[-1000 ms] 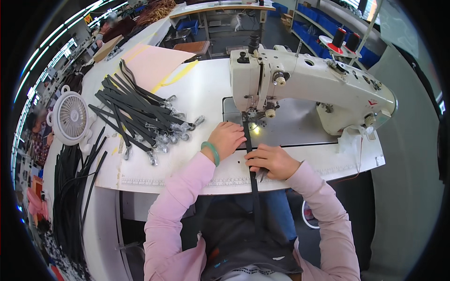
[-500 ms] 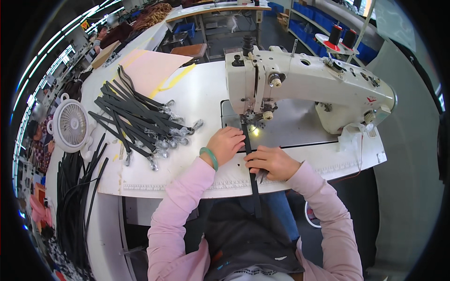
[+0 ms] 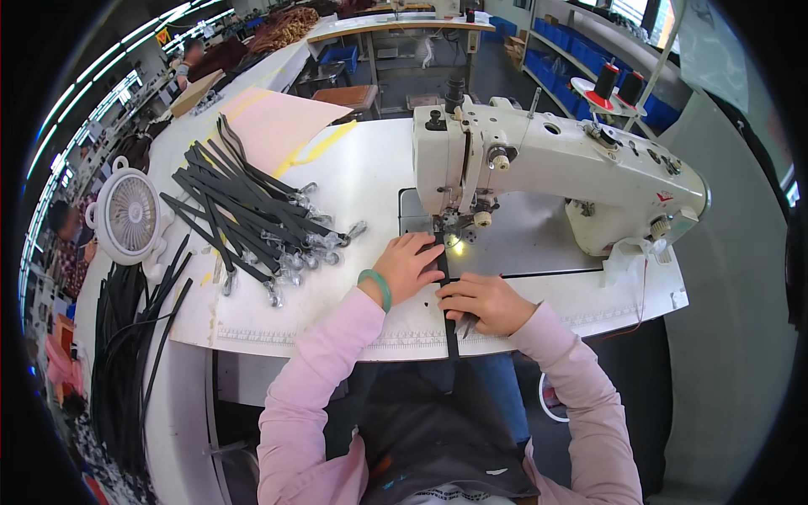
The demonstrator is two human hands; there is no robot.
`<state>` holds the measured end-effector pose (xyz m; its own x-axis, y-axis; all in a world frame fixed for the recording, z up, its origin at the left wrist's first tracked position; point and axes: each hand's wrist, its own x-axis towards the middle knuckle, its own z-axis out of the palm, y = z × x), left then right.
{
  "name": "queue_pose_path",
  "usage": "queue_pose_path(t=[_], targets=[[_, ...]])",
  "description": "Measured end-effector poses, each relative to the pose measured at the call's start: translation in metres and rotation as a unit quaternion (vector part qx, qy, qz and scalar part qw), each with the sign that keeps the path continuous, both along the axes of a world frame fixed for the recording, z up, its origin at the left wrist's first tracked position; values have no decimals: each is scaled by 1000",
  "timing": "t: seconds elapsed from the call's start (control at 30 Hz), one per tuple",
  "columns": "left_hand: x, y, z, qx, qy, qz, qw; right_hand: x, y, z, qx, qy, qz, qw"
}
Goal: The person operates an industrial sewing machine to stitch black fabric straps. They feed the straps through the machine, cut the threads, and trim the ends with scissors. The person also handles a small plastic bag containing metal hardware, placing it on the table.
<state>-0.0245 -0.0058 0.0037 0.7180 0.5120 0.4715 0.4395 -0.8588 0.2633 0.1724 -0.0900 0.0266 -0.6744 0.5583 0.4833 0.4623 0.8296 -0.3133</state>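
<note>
Left hand [image 3: 411, 268] loosely open, fingers a little spread, palm down, and its fingertips lie over the black strap [image 3: 450, 337] right beside the needle end of the sewing machine [image 3: 564, 143]! A green bracelet [image 3: 376, 290] rings that wrist, and a small bright light [image 3: 455, 246] shines just right of the fingertips. Over to the right hand [image 3: 490, 305], nearer the body: half-curled, knuckles up, fingertips touching the same strap below the left hand; pinching or only resting, I cannot tell. A small grey object [image 3: 465, 325] pokes out under those curled fingers, mostly hidden. The strap runs beneath both hands, from the machine down over the table edge toward the lap. Left of the left hand lies a heap of black straps [image 3: 240, 198] with shiny, plastic-wrapped ends, and farther left, past that heap, stands a white fan [image 3: 130, 210].
</note>
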Motion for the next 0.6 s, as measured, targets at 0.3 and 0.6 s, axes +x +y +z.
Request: queue_pose_path(t=[0.3, 0.6], targets=[[0, 0, -3, 2, -3, 2, 1000, 0, -1, -2, -8, 1, 0, 1000], [-2, -2, -1, -3, 3, 5, 1000, -3, -1, 0, 7, 3, -7, 1000]])
